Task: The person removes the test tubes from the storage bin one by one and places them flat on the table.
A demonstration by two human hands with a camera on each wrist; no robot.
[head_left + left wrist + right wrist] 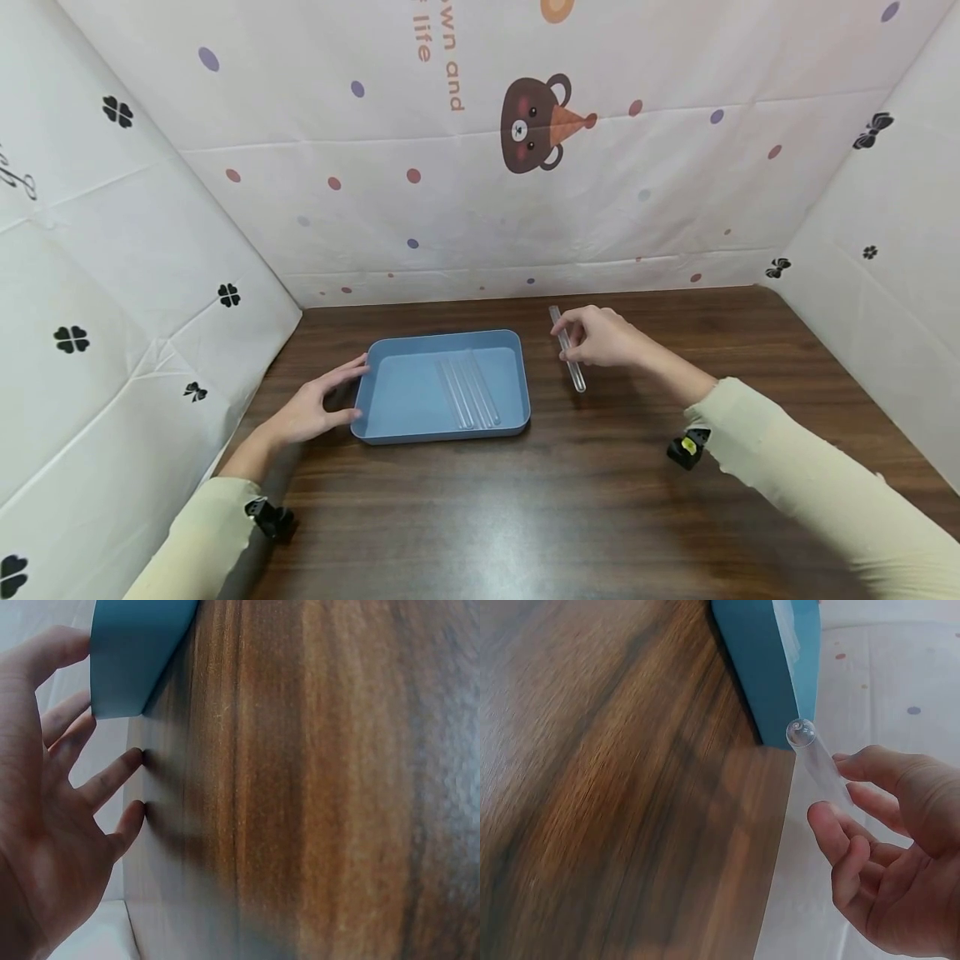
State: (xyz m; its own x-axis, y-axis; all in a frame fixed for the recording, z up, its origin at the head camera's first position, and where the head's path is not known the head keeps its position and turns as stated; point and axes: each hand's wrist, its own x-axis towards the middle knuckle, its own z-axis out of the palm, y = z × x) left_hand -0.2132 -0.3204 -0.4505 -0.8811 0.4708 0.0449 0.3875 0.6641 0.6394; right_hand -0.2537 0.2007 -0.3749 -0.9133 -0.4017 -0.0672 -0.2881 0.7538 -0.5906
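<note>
A shallow blue tray [400, 387] lies on the table, with several clear tubes [467, 400] side by side in its right half. My left hand [306, 412] is at the tray's left side, thumb and fingers spread and fairly straight, their tips at its wall. In the left wrist view, two fingertips [133, 757] rest by the tabletop beyond the tray's corner. To the right of the tray, my right hand [602, 337] pinches a clear test tube [577, 379] between thumb and fingers. Its rounded end [801, 733] points toward the camera in the right wrist view.
The dark wooden table [480, 508] carries the tray. A white printed cloth [450, 208] stands behind it, with further cloth walls to the left [150, 275] and right [885, 333]. A small black device [688, 448] sits at each sleeve cuff.
</note>
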